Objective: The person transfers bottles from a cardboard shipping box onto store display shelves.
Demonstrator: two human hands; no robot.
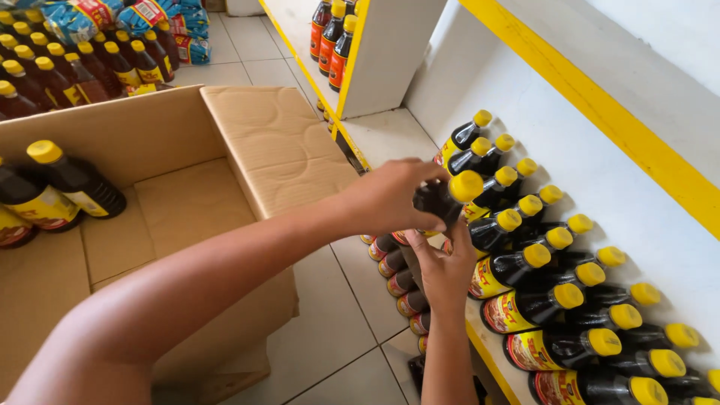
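Dark bottle [442, 201] with a yellow cap is sitting at centre frame, where we are holding it with both hands: our left hand [390, 196] is grasping its body from above, our right hand [444, 268] is cupping it from below. We are judging this the placing step; next it needs easing into the bottle rows [555, 300] on the white shelf [390, 135], right of the cardboard box [187, 195].

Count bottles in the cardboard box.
3, all at the box's left end: a capped bottle lying near the back wall, a labelled bottle beside it, and a third bottle cut off by the frame edge. More may be hidden off-frame.
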